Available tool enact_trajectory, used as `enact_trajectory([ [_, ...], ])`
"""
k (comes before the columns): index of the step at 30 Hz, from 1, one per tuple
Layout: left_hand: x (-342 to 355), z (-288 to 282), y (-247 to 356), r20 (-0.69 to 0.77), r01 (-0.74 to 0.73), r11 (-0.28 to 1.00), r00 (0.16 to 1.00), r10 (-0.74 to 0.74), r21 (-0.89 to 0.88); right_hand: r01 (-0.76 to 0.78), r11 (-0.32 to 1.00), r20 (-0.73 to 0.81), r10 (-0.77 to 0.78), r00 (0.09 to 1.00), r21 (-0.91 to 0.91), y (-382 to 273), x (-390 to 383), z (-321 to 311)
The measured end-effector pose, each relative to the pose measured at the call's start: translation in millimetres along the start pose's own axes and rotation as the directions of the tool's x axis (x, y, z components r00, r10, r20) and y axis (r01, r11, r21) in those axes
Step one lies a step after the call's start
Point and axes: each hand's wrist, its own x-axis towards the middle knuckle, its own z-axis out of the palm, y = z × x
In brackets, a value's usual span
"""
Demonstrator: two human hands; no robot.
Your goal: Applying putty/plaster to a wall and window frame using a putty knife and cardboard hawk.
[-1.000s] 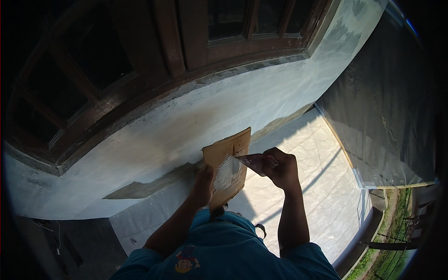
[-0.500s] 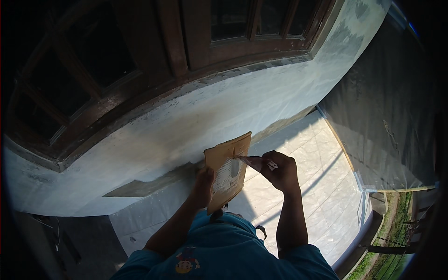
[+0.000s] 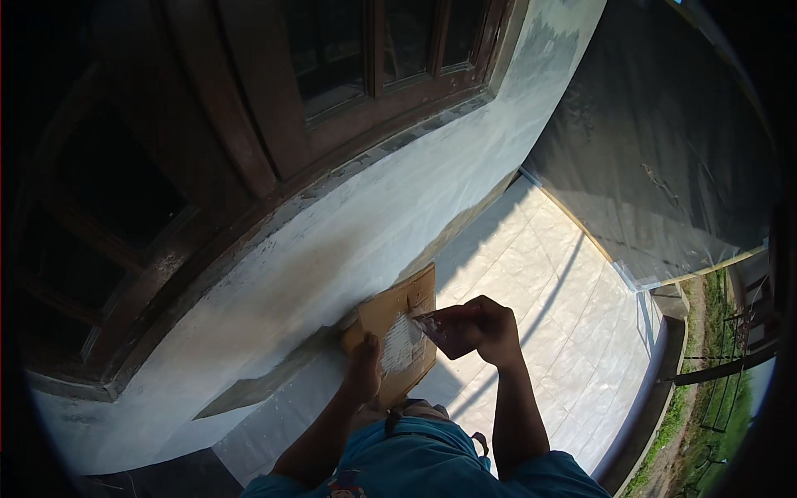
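Observation:
My left hand (image 3: 364,371) is closed on the left edge of a tan cardboard sheet (image 3: 390,305), holding it tilted in front of my body. A patch of white paste, like putty (image 3: 400,347), is spread over the middle of the cardboard. Gripped in my right hand (image 3: 493,330) is a flat, dark reddish scraper (image 3: 452,334) with white smears on it. Its far left corner meets the right side of the paste, or sits just above it. My left thumb lies on the cardboard's face; the other fingers are hidden behind it.
A whitish patched wall (image 3: 332,257) runs diagonally close on my left, under a dark brown wooden window frame (image 3: 286,162). Pale sheeting (image 3: 531,290) covers the floor. A dark hanging sheet (image 3: 647,141) stands at the far right, and a low ledge (image 3: 664,357) borders grass.
My view has turned, and the wall and window have shifted left. The scraper is now turned with its broad face showing, and the cardboard appears lower and tilted differently.

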Motion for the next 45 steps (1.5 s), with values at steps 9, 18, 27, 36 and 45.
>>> enact_trajectory([
  [9, -1, 74, -11, -0.208, -0.031, 0.983, 0.976, 0.068, 0.179, -0.032, 0.997, -0.375, 0.004, 0.927, -0.069, 45, -31, -31],
  [18, 111, 166, 69, 0.05, 0.361, 0.494, 0.843, -0.535, -0.791, 0.038, 0.998, -0.262, -0.025, 0.965, 0.045, 74, -5, -135],
  [27, 206, 261, 84, 0.059, 0.242, 0.192, 0.752, -0.657, -0.951, 0.106, 0.894, -0.443, 0.11, 0.89, 0.435, 66, 28, -276],
  [36, 248, 290, 64, 0.029, 0.199, 0.146, 0.682, -0.731, -0.969, 0.209, 0.954, -0.433, -0.098, 0.896, 0.216, 47, 119, -305],
  [45, 301, 295, 29, 0.115, 0.286, 0.112, 0.669, -0.734, -0.952, 0.425, 0.505, -0.045, -0.682, 0.73, -0.752, -18, 291, -226],
])
